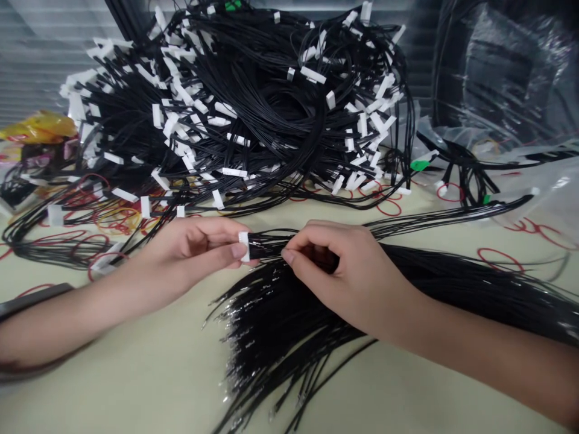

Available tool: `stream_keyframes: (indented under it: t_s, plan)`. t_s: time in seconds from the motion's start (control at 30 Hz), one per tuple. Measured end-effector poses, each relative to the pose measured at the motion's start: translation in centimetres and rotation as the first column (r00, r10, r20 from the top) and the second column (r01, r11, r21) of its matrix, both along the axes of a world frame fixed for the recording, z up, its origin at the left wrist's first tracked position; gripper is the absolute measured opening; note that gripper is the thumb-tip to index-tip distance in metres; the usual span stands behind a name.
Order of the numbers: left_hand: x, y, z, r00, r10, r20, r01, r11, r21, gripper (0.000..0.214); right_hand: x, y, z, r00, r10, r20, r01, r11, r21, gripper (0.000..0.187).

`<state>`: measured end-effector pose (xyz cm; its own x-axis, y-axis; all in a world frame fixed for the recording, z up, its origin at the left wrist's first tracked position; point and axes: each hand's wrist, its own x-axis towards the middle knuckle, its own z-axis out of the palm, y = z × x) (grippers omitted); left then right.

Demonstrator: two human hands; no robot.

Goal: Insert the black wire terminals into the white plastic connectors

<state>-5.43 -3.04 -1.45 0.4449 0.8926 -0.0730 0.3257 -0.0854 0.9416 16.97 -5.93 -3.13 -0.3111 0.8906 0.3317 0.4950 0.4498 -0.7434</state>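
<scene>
Heap of connector-ended wires [244,102] is piled toward the desk's [113,386] far edge; loose wires [280,349] are spread near the front edge. Connector [244,246] is pinched shut in the left hand [190,247], steadied against the right hand [335,271], closed on the connector's wires [266,244] just beside it.

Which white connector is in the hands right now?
The white connector pinched by the left hand, wires running through the right hand; the others lie in the wire heap behind.

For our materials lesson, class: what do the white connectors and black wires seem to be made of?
The white connectors look like matte moulded plastic, with square edges. The black wires seem plastic-coated, glossy, their tips glinting like metal.
</scene>
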Motion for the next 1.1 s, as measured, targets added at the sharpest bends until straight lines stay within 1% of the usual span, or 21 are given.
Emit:
stream_keyframes:
  t_s: [0.2, 0.33, 0.47, 0.73, 0.93, 1.1]
  plan:
    - [0.3, 0.22, 0.19, 1.0, -0.016, -0.022, 0.017, 0.999, 0.052, 0.012, 0.2, -0.01, 0.03, 1.0, -0.003, -0.007, 0.003, 1.0, -0.001, 0.016]
    - [0.43, 0.1, 0.47, 1.0, -0.016, -0.017, 0.016, 1.0, 0.019, 0.012, 0.14, -0.02, 0.12, 1.0, -0.004, -0.008, 0.004, 1.0, -0.025, 0.016]
    - [0.19, 0.02, 0.34, 0.999, -0.03, -0.028, 0.03, 1.0, 0.008, 0.012, 0.05, -0.04, 0.18, 0.999, -0.015, -0.028, 0.014, 0.999, -0.037, 0.016]
    - [0.18, 0.03, 0.41, 0.999, -0.026, -0.042, 0.027, 0.999, 0.034, 0.013, -0.09, -0.17, -0.03, 0.999, 0.008, -0.035, -0.009, 1.0, -0.024, 0.016]
    - [0.38, -0.1, 0.42, 0.999, 0.037, -0.01, -0.037, 0.998, -0.042, 0.007, -0.21, -0.39, -0.01, 0.999, 0.048, -0.01, -0.048, 0.999, 0.024, 0.018]
    - [0.3, -0.17, 0.37, 0.999, 0.043, 0.004, -0.043, 0.997, -0.062, 0.007, -0.12, -0.36, 0.01, 0.997, 0.079, -0.005, -0.079, 0.996, 0.046, 0.018]
